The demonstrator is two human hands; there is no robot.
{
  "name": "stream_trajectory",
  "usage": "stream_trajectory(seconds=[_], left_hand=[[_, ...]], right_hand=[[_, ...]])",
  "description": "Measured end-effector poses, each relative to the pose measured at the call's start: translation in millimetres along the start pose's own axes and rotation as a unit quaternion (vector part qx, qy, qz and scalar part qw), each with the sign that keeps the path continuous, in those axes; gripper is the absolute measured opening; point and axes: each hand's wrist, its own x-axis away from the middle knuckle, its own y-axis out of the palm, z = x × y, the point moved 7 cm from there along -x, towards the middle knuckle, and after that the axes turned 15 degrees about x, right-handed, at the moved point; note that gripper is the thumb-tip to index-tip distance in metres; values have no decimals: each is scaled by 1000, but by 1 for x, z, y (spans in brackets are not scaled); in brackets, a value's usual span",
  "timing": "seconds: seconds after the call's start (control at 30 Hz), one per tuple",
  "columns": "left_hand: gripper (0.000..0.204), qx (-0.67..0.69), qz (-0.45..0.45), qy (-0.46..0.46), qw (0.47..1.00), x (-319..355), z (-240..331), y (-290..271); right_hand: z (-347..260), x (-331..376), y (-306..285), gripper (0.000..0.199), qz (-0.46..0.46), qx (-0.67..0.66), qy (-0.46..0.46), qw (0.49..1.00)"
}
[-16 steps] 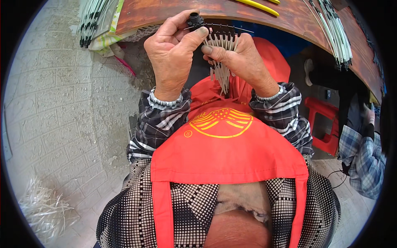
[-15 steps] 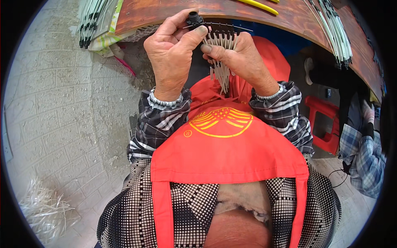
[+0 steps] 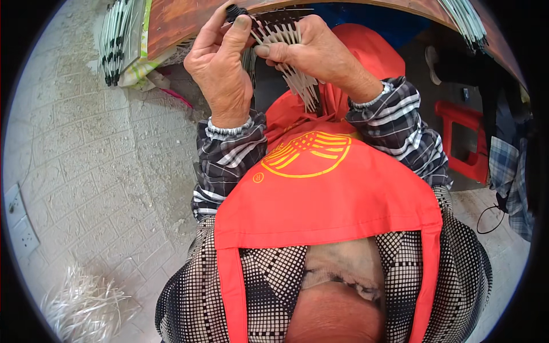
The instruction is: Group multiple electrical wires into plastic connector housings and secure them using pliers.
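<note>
Strips (image 3: 297,80), pale and thin, are fanning out between both hands just above my red apron (image 3: 326,188), close under the wooden table (image 3: 177,20) edge. I'm seeing my left hand (image 3: 220,68) pinching a small black piece (image 3: 233,11) at the strips' top, fingers closed. My right hand (image 3: 311,48) is gripping the bundle, thumb pressing across it.

Plaid sleeves (image 3: 229,154), red apron (image 3: 331,194)
</note>
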Motion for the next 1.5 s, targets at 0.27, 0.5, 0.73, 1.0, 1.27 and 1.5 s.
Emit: stream_trajectory(seconds=[0.27,0.5,0.73,1.0,1.27,1.5], left_hand=[[29,28,-15,55,998,-12,13,-5],[34,27,-3,38,999,-6,18,5],[33,30,2,43,999,-11,14,-2],[26,43,6,6,999,-8,11,2],[26,51,-9,-26,998,-10,8,3],[29,126,44,-57,989,-7,-1,-1]], right_hand=[[-28,-6,-3,28,25,-12,-3,1000],[-23,-6,-5,30,90,-32,-32,995],[-28,-6,-7,19,106,51,4,993],[-34,-8,-10,20,93,48,-8,994],[-34,-6,-12,24,91,41,4,995],[-31,-7,-7,22,108,76,23,991]])
